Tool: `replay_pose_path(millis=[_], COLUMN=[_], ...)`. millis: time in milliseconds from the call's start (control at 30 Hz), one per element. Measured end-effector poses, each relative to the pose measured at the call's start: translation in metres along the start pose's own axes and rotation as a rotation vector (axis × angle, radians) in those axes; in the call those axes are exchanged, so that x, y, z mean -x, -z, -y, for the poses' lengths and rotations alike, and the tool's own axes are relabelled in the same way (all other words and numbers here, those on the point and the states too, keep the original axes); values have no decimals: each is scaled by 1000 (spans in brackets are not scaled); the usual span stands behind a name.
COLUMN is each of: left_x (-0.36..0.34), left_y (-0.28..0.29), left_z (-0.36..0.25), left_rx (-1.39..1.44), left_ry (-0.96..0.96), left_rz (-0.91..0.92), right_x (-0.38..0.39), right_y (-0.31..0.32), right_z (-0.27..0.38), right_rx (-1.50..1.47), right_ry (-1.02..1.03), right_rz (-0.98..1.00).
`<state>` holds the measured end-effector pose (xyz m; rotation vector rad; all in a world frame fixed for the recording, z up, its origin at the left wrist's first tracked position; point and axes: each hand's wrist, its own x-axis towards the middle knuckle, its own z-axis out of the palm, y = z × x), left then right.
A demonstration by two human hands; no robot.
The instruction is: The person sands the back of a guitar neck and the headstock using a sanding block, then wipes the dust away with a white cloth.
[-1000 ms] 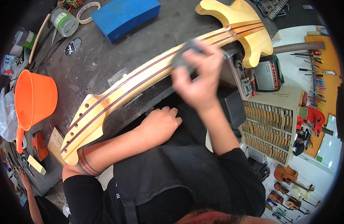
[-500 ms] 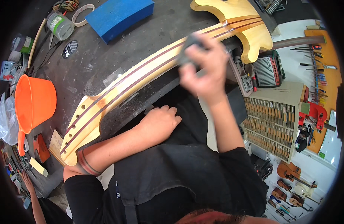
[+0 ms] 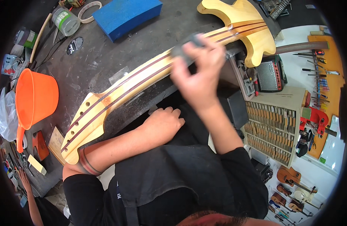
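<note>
An unfinished wooden guitar [image 3: 137, 80], pale with two dark stripes along its neck, lies slantwise across the workbench. Its headstock, pierced with several holes, points to the near left, and the horned body is at the far right. My right hand [image 3: 201, 73] grips a dark grey sanding block [image 3: 182, 54], blurred by motion, against the top of the neck at about mid-length. My left hand [image 3: 164, 122] rests curled near the bench's front edge, below the neck and apart from it. A small grey scrap shows beside its knuckles; whether the fingers hold anything is hidden.
A blue block [image 3: 128, 17], a tape roll [image 3: 90, 12] and a clear jar [image 3: 66, 22] stand behind the neck. On the left is an orange dipper [image 3: 36, 100]. At lower left, another person's hand [image 3: 25, 180] appears. A tool cabinet [image 3: 271, 124] stands right.
My right hand has slid the sanding block leftward along the neck, toward the headstock. My left hand stays put. The whole view has shifted slightly.
</note>
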<state>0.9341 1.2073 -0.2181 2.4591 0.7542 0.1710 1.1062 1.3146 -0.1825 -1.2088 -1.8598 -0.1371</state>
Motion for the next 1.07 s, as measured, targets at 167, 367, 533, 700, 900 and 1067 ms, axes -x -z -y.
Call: replay_pose_path(millis=[167, 367, 533, 700, 900, 1067], left_x=[3, -12, 3, -6, 4, -11], left_y=[3, -29, 6, -27, 4, -44], left_z=[0, 6, -2, 1, -7, 2], left_rx=[-17, -110, -23, 69, -65, 431], left_ry=[16, -39, 47, -1, 60, 102], left_rz=[11, -399, 54, -405, 45, -462], right_x=[-18, 6, -12, 10, -11, 16], right_y=[15, -2, 8, -7, 10, -13], right_z=[-44, 74, -32, 75, -28, 91], right_rx=[200, -111, 119, -149, 140, -110], right_ry=[-55, 14, -60, 22, -157, 23], right_rz=[-2, 122, -5, 75, -61, 85])
